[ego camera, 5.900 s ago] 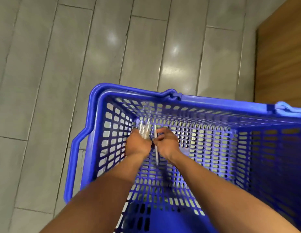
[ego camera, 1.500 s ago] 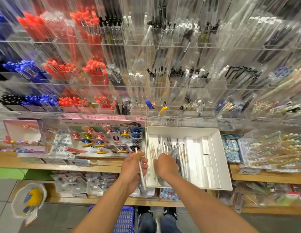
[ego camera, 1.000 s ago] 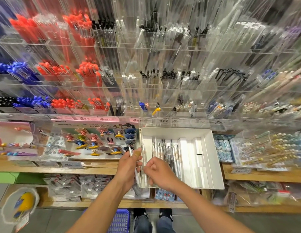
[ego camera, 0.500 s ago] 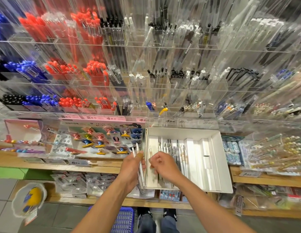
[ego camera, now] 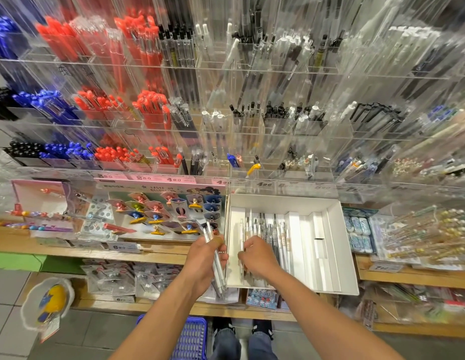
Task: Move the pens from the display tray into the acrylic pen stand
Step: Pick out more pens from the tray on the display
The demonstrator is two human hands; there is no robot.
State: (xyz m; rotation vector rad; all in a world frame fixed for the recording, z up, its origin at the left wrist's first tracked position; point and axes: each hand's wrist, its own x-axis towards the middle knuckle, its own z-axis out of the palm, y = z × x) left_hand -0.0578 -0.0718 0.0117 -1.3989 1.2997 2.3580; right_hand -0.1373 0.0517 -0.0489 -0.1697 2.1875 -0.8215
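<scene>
Left hand [ego camera: 204, 258]: grip clenched around a small bundle of clear-barrelled pens [ego camera: 215, 258], held near upright just left of the tray wall, tips pointing down past the shelf edge. Right hand [ego camera: 257, 257]: fingers curled down among the loose pens [ego camera: 274, 236] lying lengthwise in the tray's left-middle channels; it looks to be pinching one, but whether the grip has actually closed on a pen cannot be told.

White cardboard display tray [ego camera: 335, 245]: sits on the wooden shelf [ego camera: 148, 254], right channels bare, a fair number of pens left in it.

Tiered clear acrylic pen stand [ego camera: 252, 141]: rises directly behind and above the tray, with several compartments thinly stocked.

Step in hand, by my reading: collecting — right picks, left stores. Task is early, since nothing from this bundle is in the stand yet.

Next move calls for lifting the picked pen clear of its neighbours, passing it leftward into the bundle, and later reaching up to a matching compartment.

Blue plastic basket [ego camera: 189, 336] is on the floor below.
</scene>
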